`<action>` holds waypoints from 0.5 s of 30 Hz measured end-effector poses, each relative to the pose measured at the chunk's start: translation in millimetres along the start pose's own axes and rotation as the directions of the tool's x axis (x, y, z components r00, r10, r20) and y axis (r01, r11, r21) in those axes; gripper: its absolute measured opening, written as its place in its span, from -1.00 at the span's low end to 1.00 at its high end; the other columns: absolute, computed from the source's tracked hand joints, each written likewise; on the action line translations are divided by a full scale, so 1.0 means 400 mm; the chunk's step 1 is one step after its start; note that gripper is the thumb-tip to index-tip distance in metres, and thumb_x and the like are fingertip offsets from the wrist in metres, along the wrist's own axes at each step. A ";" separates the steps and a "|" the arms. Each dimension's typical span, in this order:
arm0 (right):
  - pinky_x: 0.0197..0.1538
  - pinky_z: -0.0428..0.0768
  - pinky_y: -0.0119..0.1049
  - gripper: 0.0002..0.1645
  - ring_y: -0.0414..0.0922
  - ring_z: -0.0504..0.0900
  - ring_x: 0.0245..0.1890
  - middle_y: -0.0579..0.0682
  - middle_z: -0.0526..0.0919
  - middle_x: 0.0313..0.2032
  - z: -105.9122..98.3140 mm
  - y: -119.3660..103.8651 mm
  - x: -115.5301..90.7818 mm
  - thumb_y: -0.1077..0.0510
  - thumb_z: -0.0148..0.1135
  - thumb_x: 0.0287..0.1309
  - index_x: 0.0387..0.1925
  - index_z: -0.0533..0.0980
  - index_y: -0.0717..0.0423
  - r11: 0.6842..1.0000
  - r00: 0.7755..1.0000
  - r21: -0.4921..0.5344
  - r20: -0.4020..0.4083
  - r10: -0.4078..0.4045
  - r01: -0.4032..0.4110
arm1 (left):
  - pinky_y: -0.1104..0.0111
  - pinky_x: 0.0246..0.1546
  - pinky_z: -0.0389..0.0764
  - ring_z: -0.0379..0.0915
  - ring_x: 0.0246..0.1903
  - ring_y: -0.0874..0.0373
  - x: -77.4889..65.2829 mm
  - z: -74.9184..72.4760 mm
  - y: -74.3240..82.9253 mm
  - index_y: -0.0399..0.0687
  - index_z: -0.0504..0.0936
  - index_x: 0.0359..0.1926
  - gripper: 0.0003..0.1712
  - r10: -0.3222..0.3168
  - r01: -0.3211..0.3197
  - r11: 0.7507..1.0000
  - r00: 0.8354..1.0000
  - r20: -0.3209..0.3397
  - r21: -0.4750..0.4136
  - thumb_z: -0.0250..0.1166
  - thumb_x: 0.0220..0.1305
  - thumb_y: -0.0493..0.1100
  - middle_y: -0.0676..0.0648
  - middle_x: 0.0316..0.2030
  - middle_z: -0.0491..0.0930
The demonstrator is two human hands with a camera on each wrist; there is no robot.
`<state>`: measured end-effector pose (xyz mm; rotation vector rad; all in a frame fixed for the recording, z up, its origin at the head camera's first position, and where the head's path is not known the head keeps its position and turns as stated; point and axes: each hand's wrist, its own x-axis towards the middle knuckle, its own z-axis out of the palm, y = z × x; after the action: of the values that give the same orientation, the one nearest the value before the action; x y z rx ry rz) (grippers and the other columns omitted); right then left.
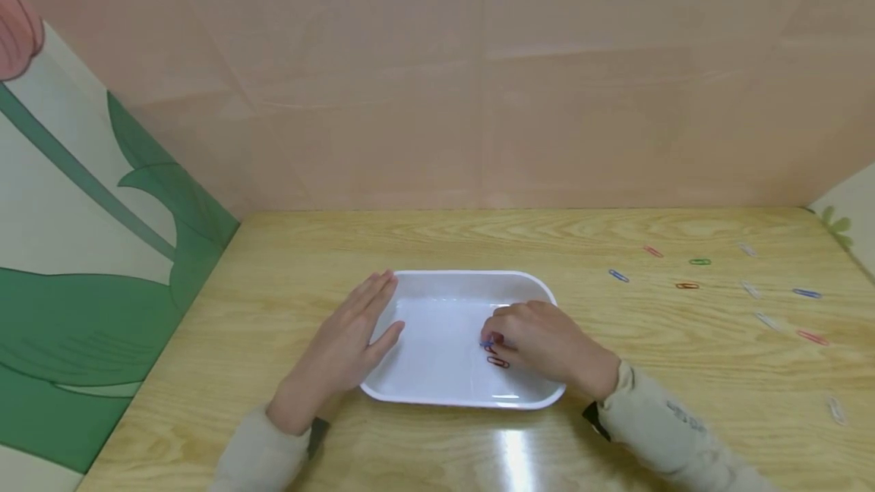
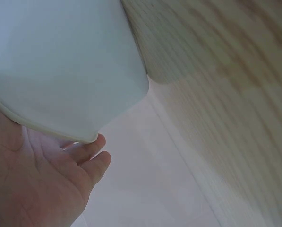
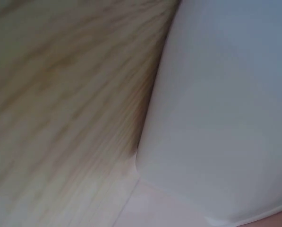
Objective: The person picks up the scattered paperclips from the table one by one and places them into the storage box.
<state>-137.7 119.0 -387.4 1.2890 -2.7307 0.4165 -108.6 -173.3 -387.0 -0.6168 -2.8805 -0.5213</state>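
Note:
A white tray [image 1: 437,403] sits on the wooden table. My left hand [image 1: 349,332] lies against its left rim with the fingers straight; in the left wrist view that hand [image 2: 51,175] touches the rim of the tray [image 2: 84,66] from outside. Inside the tray at the right, my right hand [image 1: 536,336] pinches a blue paper clip [image 1: 486,343] between thumb and fingertips, which partly hide it. A red paper clip [image 1: 498,362] lies on the tray's floor just below, with another bit of red clip by the fingertips. The right wrist view shows mostly the tray's outer wall [image 3: 216,109].
On the table [image 1: 307,249] to the right of the tray lie several scattered paper clips, among them a near blue one [image 1: 618,275], a green one [image 1: 700,261], a pink one [image 1: 813,337] and a white one [image 1: 836,410]. A plain wall [image 1: 478,97] stands behind the table.

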 end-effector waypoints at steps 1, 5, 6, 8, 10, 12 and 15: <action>-0.30 0.58 -0.30 -0.86 -0.36 0.56 -0.44 -0.32 0.66 -0.47 0.000 -0.001 0.000 0.20 0.43 0.01 -0.42 0.67 -0.16 1.000 1.000 -0.004 0.000 -0.001 0.001 | -0.02 0.49 0.21 0.10 0.49 -0.15 0.000 0.000 0.000 -0.26 0.24 0.46 -0.25 0.000 0.000 1.000 1.000 0.000 0.000 0.15 0.43 0.07 -0.22 0.48 0.20; -0.28 0.59 -0.28 -0.86 -0.35 0.58 -0.42 -0.30 0.68 -0.45 0.001 -0.001 0.000 0.21 0.42 0.01 -0.42 0.68 -0.14 1.000 1.000 -0.013 0.000 0.001 -0.001 | -0.01 0.50 0.20 0.10 0.49 -0.15 0.000 0.000 0.001 -0.25 0.24 0.46 -0.25 -0.004 0.004 1.000 1.000 0.001 0.004 0.15 0.43 0.07 -0.21 0.49 0.19; -0.28 0.59 -0.28 -0.86 -0.35 0.58 -0.42 -0.30 0.69 -0.45 0.002 -0.001 0.000 0.21 0.42 0.01 -0.42 0.68 -0.14 1.000 1.000 -0.013 0.000 0.003 -0.003 | -0.01 0.50 0.20 0.10 0.49 -0.14 0.000 0.000 0.001 -0.25 0.23 0.47 -0.25 -0.005 0.005 1.000 1.000 0.002 0.005 0.15 0.43 0.07 -0.20 0.49 0.19; -0.28 0.60 -0.28 -0.86 -0.34 0.59 -0.42 -0.29 0.69 -0.44 0.003 0.001 0.000 0.21 0.42 0.01 -0.41 0.69 -0.13 1.000 1.000 -0.014 -0.003 0.004 -0.004 | 0.00 0.50 0.20 0.09 0.50 -0.13 0.001 0.000 0.001 -0.24 0.23 0.47 -0.25 -0.008 0.008 1.000 1.000 0.003 0.006 0.15 0.43 0.07 -0.20 0.50 0.19; -0.28 0.60 -0.28 -0.87 -0.34 0.59 -0.43 -0.29 0.69 -0.45 0.004 0.002 0.000 0.20 0.42 0.01 -0.42 0.68 -0.14 1.000 1.000 -0.012 -0.004 0.003 -0.003 | 0.00 0.50 0.20 0.09 0.50 -0.13 0.001 0.001 0.001 -0.24 0.23 0.47 -0.25 -0.006 0.006 1.000 1.000 0.000 0.007 0.15 0.43 0.07 -0.20 0.49 0.19; -0.29 0.59 -0.29 -0.87 -0.35 0.58 -0.44 -0.29 0.69 -0.45 0.003 0.002 0.000 0.20 0.42 0.02 -0.41 0.69 -0.14 1.000 1.000 -0.008 -0.005 0.003 -0.003 | -0.01 0.49 0.21 0.10 0.49 -0.14 0.002 0.001 0.000 -0.25 0.23 0.47 -0.24 -0.004 0.004 1.000 1.000 -0.002 0.006 0.16 0.43 0.07 -0.21 0.49 0.20; -0.30 0.58 -0.30 -0.88 -0.36 0.55 -0.45 -0.29 0.68 -0.45 0.003 0.003 0.000 0.19 0.41 0.03 -0.41 0.68 -0.15 1.000 1.000 0.001 -0.007 0.002 -0.002 | -0.02 0.49 0.22 0.11 0.49 -0.16 0.002 0.002 0.000 -0.25 0.23 0.47 -0.24 -0.003 0.003 1.000 1.000 -0.004 0.003 0.16 0.42 0.07 -0.22 0.48 0.21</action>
<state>-138.5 119.4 -388.6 1.2830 -2.7262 0.4217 -109.3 -172.6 -387.5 -0.6100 -2.8790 -0.5185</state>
